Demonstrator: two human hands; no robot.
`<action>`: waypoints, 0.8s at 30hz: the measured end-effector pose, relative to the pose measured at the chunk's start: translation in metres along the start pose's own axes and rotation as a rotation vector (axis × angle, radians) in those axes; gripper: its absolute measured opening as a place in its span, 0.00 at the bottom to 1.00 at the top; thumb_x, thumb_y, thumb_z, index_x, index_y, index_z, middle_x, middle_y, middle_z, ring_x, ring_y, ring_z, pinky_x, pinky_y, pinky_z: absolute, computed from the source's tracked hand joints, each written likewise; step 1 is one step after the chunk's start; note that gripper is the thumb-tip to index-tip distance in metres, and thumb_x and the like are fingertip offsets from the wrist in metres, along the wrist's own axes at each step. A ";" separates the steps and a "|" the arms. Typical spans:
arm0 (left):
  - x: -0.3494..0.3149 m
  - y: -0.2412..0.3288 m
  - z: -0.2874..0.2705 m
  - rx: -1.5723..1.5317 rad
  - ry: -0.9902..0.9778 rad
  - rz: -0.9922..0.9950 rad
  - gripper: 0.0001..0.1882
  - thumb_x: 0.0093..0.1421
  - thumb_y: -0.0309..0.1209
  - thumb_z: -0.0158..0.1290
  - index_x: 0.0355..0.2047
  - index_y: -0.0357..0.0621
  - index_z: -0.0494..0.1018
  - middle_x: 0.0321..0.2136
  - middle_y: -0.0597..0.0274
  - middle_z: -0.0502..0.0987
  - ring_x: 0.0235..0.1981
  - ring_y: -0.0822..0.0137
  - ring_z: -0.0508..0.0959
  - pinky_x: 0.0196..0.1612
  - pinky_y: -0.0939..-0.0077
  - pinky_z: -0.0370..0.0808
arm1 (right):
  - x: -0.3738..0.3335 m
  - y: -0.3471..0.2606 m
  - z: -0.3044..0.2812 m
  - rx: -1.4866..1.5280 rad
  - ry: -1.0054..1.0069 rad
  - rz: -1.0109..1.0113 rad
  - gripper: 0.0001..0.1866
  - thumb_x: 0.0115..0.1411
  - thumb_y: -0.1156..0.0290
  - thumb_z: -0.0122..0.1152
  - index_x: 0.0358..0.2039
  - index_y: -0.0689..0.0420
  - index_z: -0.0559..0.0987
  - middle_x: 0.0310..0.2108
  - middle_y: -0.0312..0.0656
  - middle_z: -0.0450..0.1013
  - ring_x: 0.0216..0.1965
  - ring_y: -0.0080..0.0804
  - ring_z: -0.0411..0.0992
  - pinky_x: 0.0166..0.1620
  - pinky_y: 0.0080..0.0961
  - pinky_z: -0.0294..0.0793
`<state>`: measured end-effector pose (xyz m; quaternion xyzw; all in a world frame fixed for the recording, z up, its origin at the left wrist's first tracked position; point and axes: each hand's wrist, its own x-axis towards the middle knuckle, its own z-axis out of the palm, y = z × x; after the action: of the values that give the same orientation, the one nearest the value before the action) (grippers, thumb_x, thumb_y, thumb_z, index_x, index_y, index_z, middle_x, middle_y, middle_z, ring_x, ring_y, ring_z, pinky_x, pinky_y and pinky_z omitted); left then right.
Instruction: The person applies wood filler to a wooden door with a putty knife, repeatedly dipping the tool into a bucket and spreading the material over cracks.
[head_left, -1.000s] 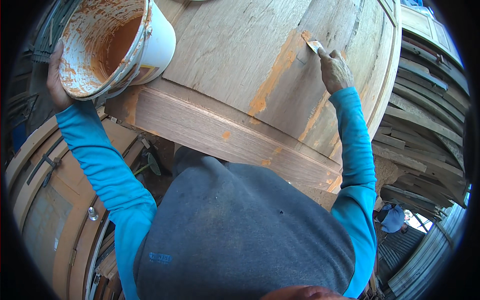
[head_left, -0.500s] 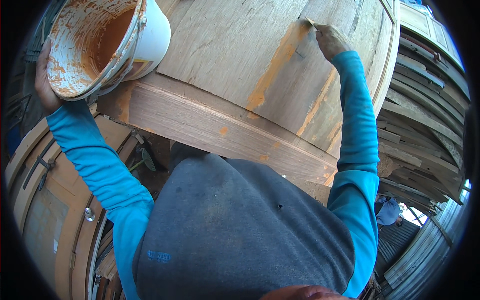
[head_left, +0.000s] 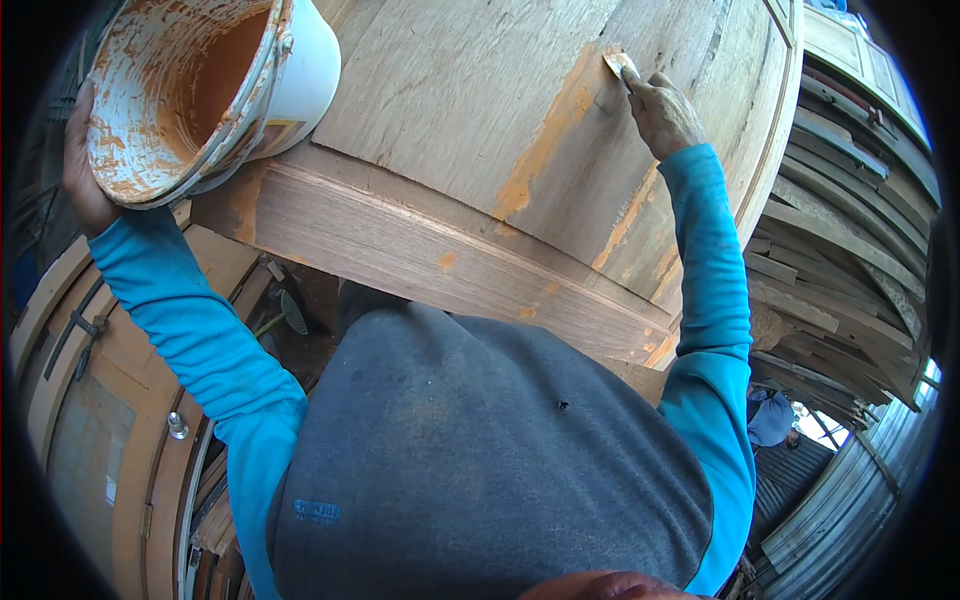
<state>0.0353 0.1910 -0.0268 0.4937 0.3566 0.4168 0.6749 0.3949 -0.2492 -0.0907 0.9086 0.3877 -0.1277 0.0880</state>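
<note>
At the upper left my left hand (head_left: 84, 165) grips a white bucket (head_left: 308, 75) by its outer side and tilts its mouth toward me. Orange filler coats the inside walls and lies deeper in the bucket. My right hand (head_left: 662, 110) holds a small putty knife (head_left: 618, 61), its blade on the face of a wooden door panel (head_left: 440, 80). Beside the blade runs a long smear of orange filler (head_left: 545, 150), following a seam in the wood. A shorter orange streak (head_left: 625, 230) lies nearer to me on the right. The fingertips around the knife's handle are partly hidden.
Stacked wooden boards (head_left: 850, 230) stand at the right. On the lower left another wooden door (head_left: 160, 330) with a round metal knob (head_left: 178, 425) leans close to my left arm. A person (head_left: 772, 418) is far off at the right, near corrugated metal sheets (head_left: 850, 520).
My right hand and the putty knife have moved slightly toward me, and the blade now shows flatter and more fully. The left hand and bucket have shifted only slightly left.
</note>
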 end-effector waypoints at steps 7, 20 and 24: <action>-0.001 0.002 -0.001 -0.039 -0.002 -0.010 0.27 0.75 0.37 0.39 0.64 0.26 0.65 0.62 0.41 0.71 0.63 0.51 0.73 0.68 0.55 0.67 | 0.021 0.007 -0.021 0.039 0.025 0.008 0.19 0.69 0.68 0.53 0.60 0.46 0.79 0.45 0.49 0.74 0.49 0.51 0.76 0.53 0.44 0.75; 0.012 -0.006 -0.013 0.007 -0.059 0.050 0.27 0.74 0.37 0.40 0.64 0.26 0.66 0.62 0.41 0.72 0.63 0.51 0.73 0.68 0.55 0.67 | 0.004 0.002 -0.029 0.065 -0.100 -0.065 0.18 0.70 0.67 0.58 0.58 0.51 0.81 0.46 0.54 0.79 0.47 0.49 0.80 0.54 0.42 0.78; 0.010 -0.005 -0.014 0.008 -0.042 0.046 0.27 0.74 0.38 0.40 0.64 0.27 0.66 0.62 0.42 0.72 0.63 0.52 0.72 0.68 0.56 0.66 | -0.040 -0.017 -0.044 0.025 -0.175 -0.035 0.18 0.68 0.68 0.60 0.57 0.50 0.82 0.45 0.52 0.79 0.47 0.50 0.79 0.54 0.40 0.78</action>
<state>0.0281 0.2049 -0.0360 0.5132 0.3327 0.4204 0.6702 0.3630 -0.2531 -0.0381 0.8880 0.3929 -0.2130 0.1079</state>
